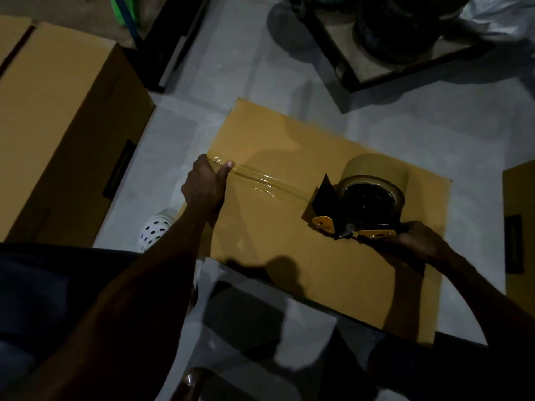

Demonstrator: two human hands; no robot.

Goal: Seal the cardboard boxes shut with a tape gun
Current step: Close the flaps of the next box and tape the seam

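A brown cardboard box [304,256] lies on the floor in the middle of the head view, its top flaps down. A strip of clear tape [266,185] runs across the top from the left edge to the tape gun [359,209]. My left hand [205,183] grips the box's left edge and presses the tape's end there with the thumb. My right hand [419,241] holds the yellow-and-black handle of the tape gun, which carries a brown tape roll [376,180] and sits on the right half of the box.
A larger cardboard box [63,125] stands at the left. Part of another box [518,227] shows at the right edge. A dark wooden frame with a round object [385,44] is at the top right. My white shoe [156,227] is beside the box.
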